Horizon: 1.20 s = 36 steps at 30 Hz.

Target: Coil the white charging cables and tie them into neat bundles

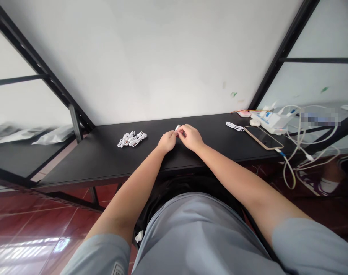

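Observation:
My left hand (167,141) and my right hand (190,136) meet above the middle of the black shelf. Between their closed fingers is a white cable (178,127), of which only a small end shows; the rest is hidden by the hands. To the left lies a pile of coiled white cables (131,139). One more coiled white cable (235,126) rests on the right side, away from my hands.
At the right, a phone (264,137) with a cable plugged in lies before a white power strip (273,121) with tangled cords. Black metal posts (273,68) frame both sides. Plastic-wrapped packets (53,134) sit on the left shelf. A person's shoe (311,183) shows lower right.

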### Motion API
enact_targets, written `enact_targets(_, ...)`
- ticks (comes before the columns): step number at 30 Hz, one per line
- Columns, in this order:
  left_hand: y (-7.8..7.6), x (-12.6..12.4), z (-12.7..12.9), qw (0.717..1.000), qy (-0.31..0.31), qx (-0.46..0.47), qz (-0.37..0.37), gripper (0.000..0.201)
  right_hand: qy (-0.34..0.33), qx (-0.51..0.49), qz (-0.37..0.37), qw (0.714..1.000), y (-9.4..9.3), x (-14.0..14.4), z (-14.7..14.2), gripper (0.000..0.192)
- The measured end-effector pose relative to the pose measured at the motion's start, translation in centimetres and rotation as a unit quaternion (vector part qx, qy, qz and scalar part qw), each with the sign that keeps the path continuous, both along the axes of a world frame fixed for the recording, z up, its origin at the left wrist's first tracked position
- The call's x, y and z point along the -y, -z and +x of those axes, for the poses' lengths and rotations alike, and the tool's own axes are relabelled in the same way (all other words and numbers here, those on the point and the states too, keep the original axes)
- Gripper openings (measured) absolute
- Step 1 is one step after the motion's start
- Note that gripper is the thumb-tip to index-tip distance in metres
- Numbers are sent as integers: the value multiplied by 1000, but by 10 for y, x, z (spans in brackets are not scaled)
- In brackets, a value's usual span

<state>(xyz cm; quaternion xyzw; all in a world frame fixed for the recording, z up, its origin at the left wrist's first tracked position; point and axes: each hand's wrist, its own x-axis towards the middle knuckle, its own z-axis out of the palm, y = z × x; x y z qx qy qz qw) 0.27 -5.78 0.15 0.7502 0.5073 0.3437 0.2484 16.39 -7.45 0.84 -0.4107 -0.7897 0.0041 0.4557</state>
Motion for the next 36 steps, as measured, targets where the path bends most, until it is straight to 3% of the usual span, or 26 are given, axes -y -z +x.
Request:
enact_targets(8,-2,3,2,999,-8,-46,11,38,-8,7,-22,1000,2,0,0,12)
enact_targets(24,-2,6,3,999,2,-37,15,42,-9,-70,-50,996,5,-5,3,2)
enact_targets(36,-2,7,2,998,-10,-62,17,42,2,-84,-83,993,7,-6,3,11)
